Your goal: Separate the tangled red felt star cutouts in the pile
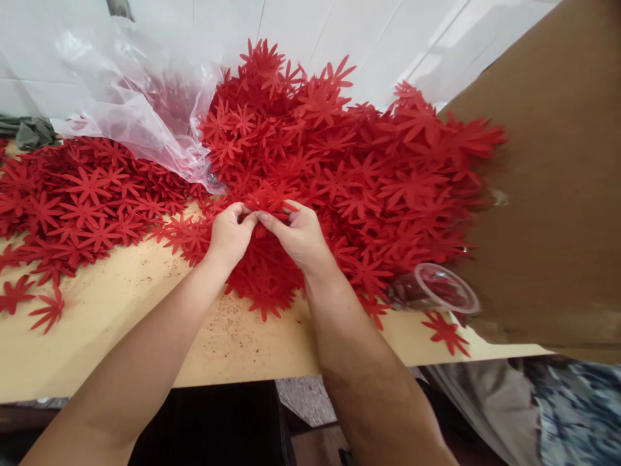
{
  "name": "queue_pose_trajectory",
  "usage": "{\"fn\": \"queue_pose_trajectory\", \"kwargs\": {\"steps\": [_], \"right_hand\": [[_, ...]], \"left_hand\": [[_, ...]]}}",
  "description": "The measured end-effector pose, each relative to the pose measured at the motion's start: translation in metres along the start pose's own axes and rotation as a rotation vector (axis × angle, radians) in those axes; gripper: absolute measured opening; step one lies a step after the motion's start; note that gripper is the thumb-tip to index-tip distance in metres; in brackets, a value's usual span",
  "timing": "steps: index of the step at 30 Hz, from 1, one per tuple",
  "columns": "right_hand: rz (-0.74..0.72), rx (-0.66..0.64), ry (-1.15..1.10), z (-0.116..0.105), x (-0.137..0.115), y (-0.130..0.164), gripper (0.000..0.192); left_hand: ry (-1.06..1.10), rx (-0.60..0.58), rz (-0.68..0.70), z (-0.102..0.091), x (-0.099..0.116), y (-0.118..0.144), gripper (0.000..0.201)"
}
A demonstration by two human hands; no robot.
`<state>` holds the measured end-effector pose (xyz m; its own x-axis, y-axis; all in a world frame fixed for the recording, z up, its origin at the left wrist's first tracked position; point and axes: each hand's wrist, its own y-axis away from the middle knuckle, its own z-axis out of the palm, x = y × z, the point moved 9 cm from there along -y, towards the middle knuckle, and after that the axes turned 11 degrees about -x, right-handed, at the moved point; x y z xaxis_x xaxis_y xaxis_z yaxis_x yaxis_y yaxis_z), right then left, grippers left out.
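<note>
Both of my hands meet in front of a large heap of red flower-shaped cutouts (339, 149). My left hand (231, 232) pinches a red petal cutout (272, 197) from the left, thumb and fingers pressed together. From the right, my right hand (298, 234) grips the same cutout, its thumb tip touching the left thumb. The cutout's petals stick out above the fingers, and whether it is one layer or several I cannot tell. More red cutouts lie directly below and behind both hands.
A second pile of red cutouts (87, 200) spreads over the left of the yellow tabletop (145, 310). Between the piles stands a clear plastic bag (155, 123). A clear plastic cup (446, 288) lies tipped at the right, beside a large brown cardboard box (548, 194).
</note>
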<state>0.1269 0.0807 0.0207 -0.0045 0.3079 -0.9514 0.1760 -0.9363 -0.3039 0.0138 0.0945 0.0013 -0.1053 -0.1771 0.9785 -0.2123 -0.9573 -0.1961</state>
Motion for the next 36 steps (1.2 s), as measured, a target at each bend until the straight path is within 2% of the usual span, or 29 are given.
{"fn": "queue_pose_trajectory", "kwargs": {"steps": [3,6,8,14,20,22,25,29,34,36], "right_hand": [[-0.003,-0.021,-0.027,0.001,-0.001,0.0,0.034],[-0.031,0.061,-0.054,-0.005,-0.002,0.001,0.038],[-0.047,0.105,-0.073,-0.008,-0.002,0.002,0.038],[-0.06,0.083,-0.069,-0.006,0.003,-0.001,0.031],[-0.06,0.332,-0.024,-0.032,0.01,0.002,0.03],[-0.078,0.373,-0.006,-0.038,0.01,0.003,0.028],[-0.107,0.353,-0.028,-0.039,0.009,0.002,0.025],[-0.133,0.283,-0.076,-0.029,0.001,0.003,0.028],[-0.069,0.121,0.005,-0.004,-0.005,0.002,0.031],[-0.045,0.1,-0.003,-0.001,-0.004,0.002,0.03]], "left_hand": [[-0.022,0.038,-0.013,-0.005,0.0,0.001,0.018],[0.008,0.057,-0.035,-0.008,0.001,0.002,0.028],[0.052,0.061,-0.041,-0.009,0.002,0.002,0.029],[0.263,-0.001,-0.066,0.001,0.0,0.003,0.021],[0.275,-0.06,-0.062,0.011,0.003,0.005,0.012],[0.247,-0.058,-0.055,0.01,0.003,0.004,0.008],[0.188,-0.035,-0.048,0.006,0.001,0.003,0.011],[0.129,0.011,-0.027,-0.002,-0.001,0.002,0.019],[0.13,-0.004,-0.051,-0.001,-0.005,0.002,0.028],[0.15,-0.022,-0.052,0.002,-0.005,0.003,0.029]]}}
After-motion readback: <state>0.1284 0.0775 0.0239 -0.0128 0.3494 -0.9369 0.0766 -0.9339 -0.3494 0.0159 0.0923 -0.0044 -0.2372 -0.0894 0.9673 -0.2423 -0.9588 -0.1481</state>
